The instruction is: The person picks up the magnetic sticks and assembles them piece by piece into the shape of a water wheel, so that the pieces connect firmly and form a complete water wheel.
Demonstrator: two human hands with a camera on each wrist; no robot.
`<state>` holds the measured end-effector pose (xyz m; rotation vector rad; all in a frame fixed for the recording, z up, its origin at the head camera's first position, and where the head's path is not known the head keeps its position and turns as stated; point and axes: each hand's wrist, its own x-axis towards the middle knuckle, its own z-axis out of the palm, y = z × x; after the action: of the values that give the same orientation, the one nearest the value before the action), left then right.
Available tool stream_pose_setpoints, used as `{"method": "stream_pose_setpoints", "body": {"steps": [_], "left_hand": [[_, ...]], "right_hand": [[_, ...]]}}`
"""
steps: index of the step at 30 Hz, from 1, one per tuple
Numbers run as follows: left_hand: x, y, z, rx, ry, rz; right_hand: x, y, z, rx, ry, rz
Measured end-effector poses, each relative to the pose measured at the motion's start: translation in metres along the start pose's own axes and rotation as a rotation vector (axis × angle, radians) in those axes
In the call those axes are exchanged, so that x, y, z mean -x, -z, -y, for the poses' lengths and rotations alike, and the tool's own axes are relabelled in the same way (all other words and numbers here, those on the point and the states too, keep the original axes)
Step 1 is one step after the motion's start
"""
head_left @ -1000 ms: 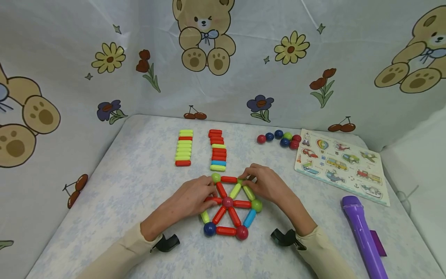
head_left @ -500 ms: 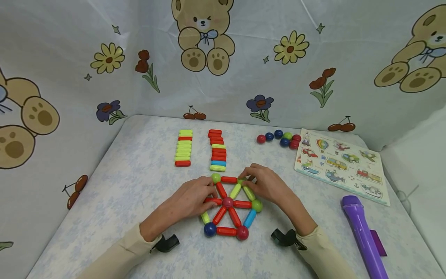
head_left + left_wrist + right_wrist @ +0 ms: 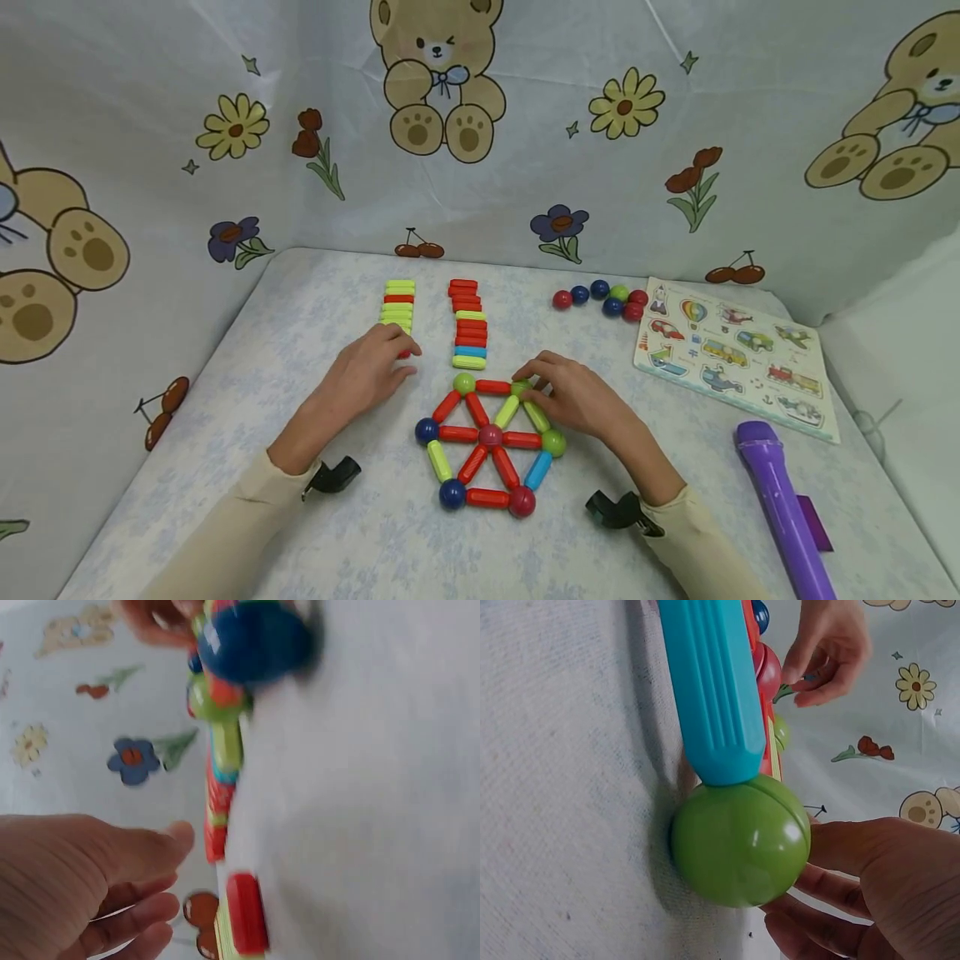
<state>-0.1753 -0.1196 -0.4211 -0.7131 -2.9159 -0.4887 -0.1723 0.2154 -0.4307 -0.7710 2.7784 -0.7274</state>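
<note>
A flat six-sided wheel of magnetic rods and balls lies mid-table, with a red ball (image 3: pixel 491 435) at its hub. My left hand (image 3: pixel 356 379) hovers over the near end of the left rod column, thumb and fingers apart, nothing held. In the left wrist view a red rod (image 3: pixel 246 913) lies just beyond those fingers. My right hand (image 3: pixel 576 393) pinches the green ball (image 3: pixel 518 387) at the wheel's upper right corner. Close to the right wrist camera are another green ball (image 3: pixel 739 844) and a blue rod (image 3: pixel 712 690).
A second rod column (image 3: pixel 471 330) runs behind the wheel. Several loose balls (image 3: pixel 613 307) lie at the back, beside a picture board (image 3: pixel 731 354). A purple microphone (image 3: pixel 783 508) is at the right. A bear-printed cloth (image 3: pixel 525 192) closes off the back.
My left hand has let go of the wheel's left side and moved up and left to the left rod column, uncovering a blue ball and red rods. My right hand stays put.
</note>
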Motion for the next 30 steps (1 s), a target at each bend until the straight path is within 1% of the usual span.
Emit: {"method": "stream_pose_setpoints", "body": {"steps": [2, 4, 8, 12, 17, 20, 22, 23, 25, 26, 28, 30], "left_hand": [[-0.002, 0.000, 0.012, -0.031, 0.023, -0.024], [-0.003, -0.002, 0.021, -0.047, 0.030, -0.027], [-0.002, -0.009, 0.030, -0.067, 0.022, -0.028], [-0.002, -0.014, 0.034, -0.095, 0.029, -0.040], [-0.003, -0.016, 0.036, -0.116, 0.038, -0.047], [-0.004, -0.016, 0.034, -0.090, 0.047, -0.027], [-0.004, -0.016, 0.028, -0.023, 0.053, 0.003], [-0.003, -0.015, 0.023, 0.035, 0.054, 0.018], [-0.002, -0.012, 0.010, 0.190, 0.035, 0.049], [-0.001, -0.011, 0.003, 0.267, 0.015, 0.067], [0.002, -0.008, -0.012, 0.422, -0.059, 0.093], [0.004, -0.007, -0.027, 0.550, -0.120, 0.134]], "right_hand": [[0.000, 0.000, 0.000, -0.002, 0.001, 0.003], [0.000, 0.000, 0.000, -0.003, 0.003, 0.004], [0.001, 0.000, 0.000, -0.006, 0.008, 0.004], [0.000, 0.000, 0.000, -0.008, 0.012, -0.004], [-0.002, -0.001, -0.002, -0.005, 0.013, -0.008], [-0.003, -0.001, -0.003, -0.007, 0.019, -0.009], [-0.003, -0.001, -0.003, -0.011, 0.019, -0.008], [-0.003, -0.001, -0.003, -0.014, 0.022, -0.007], [-0.003, -0.001, -0.003, -0.018, 0.022, -0.006], [-0.003, -0.001, -0.004, -0.019, 0.019, -0.005], [-0.003, -0.002, -0.004, -0.021, 0.019, -0.007], [-0.003, -0.002, -0.005, -0.021, 0.020, -0.008]]}}
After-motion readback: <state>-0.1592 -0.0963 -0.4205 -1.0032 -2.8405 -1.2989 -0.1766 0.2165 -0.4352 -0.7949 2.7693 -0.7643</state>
